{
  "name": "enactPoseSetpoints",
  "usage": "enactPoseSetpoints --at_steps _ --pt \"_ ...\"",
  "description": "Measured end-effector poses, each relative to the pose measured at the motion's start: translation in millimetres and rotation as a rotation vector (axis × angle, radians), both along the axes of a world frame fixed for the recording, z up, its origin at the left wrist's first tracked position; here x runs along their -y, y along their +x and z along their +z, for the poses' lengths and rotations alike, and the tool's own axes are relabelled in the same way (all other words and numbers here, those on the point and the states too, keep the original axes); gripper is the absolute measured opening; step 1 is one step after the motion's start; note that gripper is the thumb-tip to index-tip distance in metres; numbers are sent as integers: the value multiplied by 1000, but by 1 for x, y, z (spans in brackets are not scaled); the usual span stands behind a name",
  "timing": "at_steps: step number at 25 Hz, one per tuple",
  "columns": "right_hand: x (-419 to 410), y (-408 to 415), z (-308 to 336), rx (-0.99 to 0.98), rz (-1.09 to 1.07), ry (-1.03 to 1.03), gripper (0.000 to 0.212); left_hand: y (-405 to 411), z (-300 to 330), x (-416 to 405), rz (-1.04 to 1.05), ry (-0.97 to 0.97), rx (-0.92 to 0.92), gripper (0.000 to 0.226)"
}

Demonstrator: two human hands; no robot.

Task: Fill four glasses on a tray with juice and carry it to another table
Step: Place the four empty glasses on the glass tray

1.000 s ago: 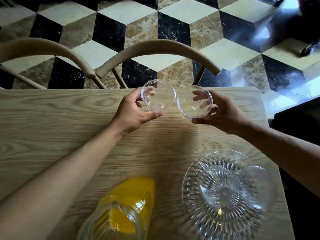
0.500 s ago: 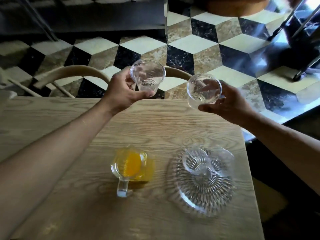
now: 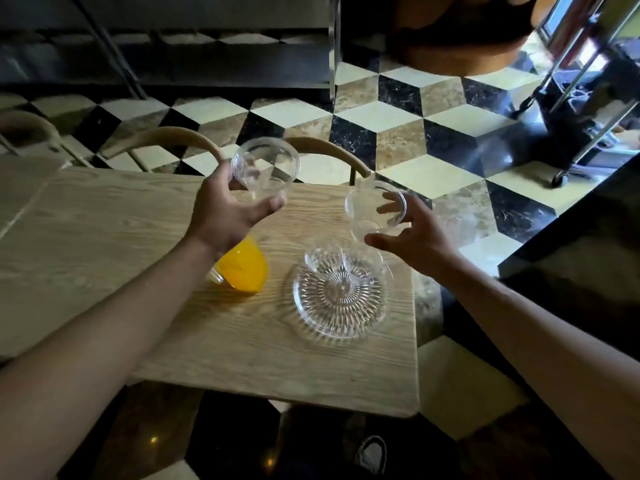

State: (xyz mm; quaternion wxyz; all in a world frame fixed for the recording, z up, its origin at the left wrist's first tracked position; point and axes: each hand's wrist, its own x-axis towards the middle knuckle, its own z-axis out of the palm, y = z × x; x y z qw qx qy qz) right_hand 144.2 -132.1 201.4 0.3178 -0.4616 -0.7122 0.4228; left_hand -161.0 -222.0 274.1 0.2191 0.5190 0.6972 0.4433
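Note:
My left hand (image 3: 225, 216) grips an empty clear glass (image 3: 266, 168), held tilted in the air above the far part of the wooden table (image 3: 104, 244). My right hand (image 3: 412, 237) grips a second empty clear glass (image 3: 374, 209) above the table's right edge. Below them a ribbed clear glass tray (image 3: 337, 303) lies on the table with two empty glasses (image 3: 343, 263) standing at its far side. A glass jug of orange juice (image 3: 242, 270) stands left of the tray, partly hidden by my left forearm.
Two curved wooden chair backs (image 3: 180, 138) stand behind the table's far edge. The table's right edge runs close to the tray, with a patterned tile floor (image 3: 433, 133) beyond. A metal trolley (image 3: 581, 109) stands at the far right. My shoe (image 3: 372, 453) shows below the near edge.
Both hands have lifted the two glasses off the table and brought them nearer the tray. The view has pulled back, so the tray and jug look smaller and farther.

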Motion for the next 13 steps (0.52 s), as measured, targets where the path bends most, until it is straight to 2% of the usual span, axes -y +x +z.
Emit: enactPoseSetpoints --at_steps 6,13 --pt "81 25 -54 32 -3 -103 74 57 -91 78 130 -140 115 78" --pt "117 18 -115 36 -111 -203 68 70 -182 101 89 -292 88 78"
